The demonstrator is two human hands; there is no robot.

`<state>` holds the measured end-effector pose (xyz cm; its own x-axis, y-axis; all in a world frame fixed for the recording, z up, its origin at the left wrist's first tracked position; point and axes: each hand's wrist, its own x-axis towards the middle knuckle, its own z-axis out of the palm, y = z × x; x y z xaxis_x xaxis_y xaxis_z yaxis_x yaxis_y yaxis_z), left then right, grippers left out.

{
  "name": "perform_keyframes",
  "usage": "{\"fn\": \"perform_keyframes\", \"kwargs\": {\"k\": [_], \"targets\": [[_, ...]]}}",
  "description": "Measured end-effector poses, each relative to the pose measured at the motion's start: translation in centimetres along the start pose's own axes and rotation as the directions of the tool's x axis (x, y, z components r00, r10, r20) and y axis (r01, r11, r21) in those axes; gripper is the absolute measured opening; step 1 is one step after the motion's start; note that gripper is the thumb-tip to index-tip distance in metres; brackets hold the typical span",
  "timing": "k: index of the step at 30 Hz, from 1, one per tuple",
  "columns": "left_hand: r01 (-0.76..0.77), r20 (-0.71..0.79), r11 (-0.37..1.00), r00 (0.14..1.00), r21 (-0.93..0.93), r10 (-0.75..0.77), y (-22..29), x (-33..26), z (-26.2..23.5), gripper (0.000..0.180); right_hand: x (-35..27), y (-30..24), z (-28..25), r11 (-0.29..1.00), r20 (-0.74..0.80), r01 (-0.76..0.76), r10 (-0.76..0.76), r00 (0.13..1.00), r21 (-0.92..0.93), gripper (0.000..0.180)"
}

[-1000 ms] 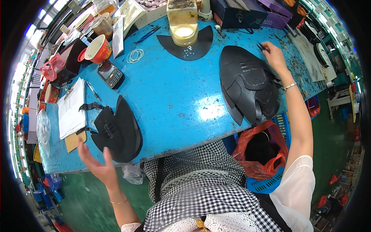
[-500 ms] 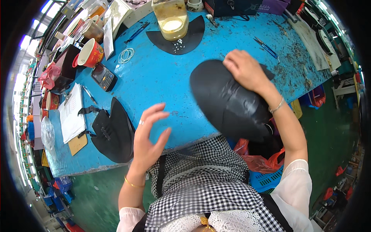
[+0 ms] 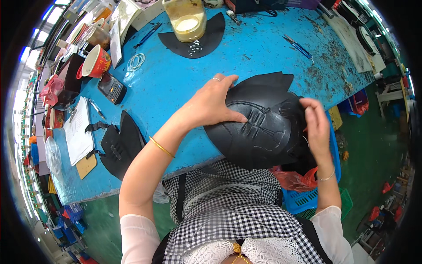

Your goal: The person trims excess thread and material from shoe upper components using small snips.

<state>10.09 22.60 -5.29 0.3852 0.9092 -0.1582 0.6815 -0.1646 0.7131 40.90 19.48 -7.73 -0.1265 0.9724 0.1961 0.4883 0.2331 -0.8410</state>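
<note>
A black, leather-like shoe upper (image 3: pixel 259 127) lies at the table's front right, its stitched seam and laced middle facing up. Under and behind it, more black pieces show, one with a pointed far edge. My left hand (image 3: pixel 211 102) rests on the upper's left part, thumb and forefinger spread wide. At the right edge my right hand (image 3: pixel 318 127) touches the dark material with bent fingers that stand somewhat apart; its thumb is mostly hidden. Another black upper (image 3: pixel 116 149) with straps lies to the left, partly behind my left forearm.
A crusted yellowish container (image 3: pixel 187 22) with white stuff stands on a black curved piece (image 3: pixel 215 33) at the back. Blue-handled snips (image 3: pixel 300 48) lie back right. On the left are a handheld device (image 3: pixel 112 88), papers (image 3: pixel 79 132) and a red bowl (image 3: pixel 96 61). A blue basket (image 3: pixel 301 200) stands below the right edge.
My left hand has moved right and onto the upper. My right hand has left its top and come down to the right edge. The upper now shows its laced, stitched face.
</note>
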Motion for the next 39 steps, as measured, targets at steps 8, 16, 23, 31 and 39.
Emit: {"fn": "perform_keyframes", "kwargs": {"k": [8,16,23,31,39], "targets": [[-0.015,0.123,0.989,0.992,0.146,-0.003,2.1,3.1,0.0,0.097,-2.8,1.3,3.7,0.936,-0.051,0.244,-0.265,0.963,-0.253,0.036],[0.269,0.351,0.737,0.935,-0.620,-0.046,1.3,0.0,2.0,0.071,-2.2,1.6,2.3,0.951,0.049,0.276,-0.272,0.961,-0.137,0.028],[0.118,0.056,0.307,0.978,-0.944,-0.202,0.2,-4.6,0.7,0.062,-8.5,6.2,-0.2,0.722,0.059,-0.186,0.198,0.978,0.667,0.027],[-0.244,-0.213,-0.107,0.947,-0.964,-0.242,1.1,-7.3,3.0,0.051,-8.9,-6.7,9.1,0.267,0.316,-0.321,0.062,0.947,0.909,0.059],[-0.337,-0.493,0.901,0.853,-0.272,0.170,-2.6,-13.4,-0.5,0.032,-1.2,-6.7,9.1,0.520,0.247,-0.193,-0.036,0.968,0.832,0.078]]}}
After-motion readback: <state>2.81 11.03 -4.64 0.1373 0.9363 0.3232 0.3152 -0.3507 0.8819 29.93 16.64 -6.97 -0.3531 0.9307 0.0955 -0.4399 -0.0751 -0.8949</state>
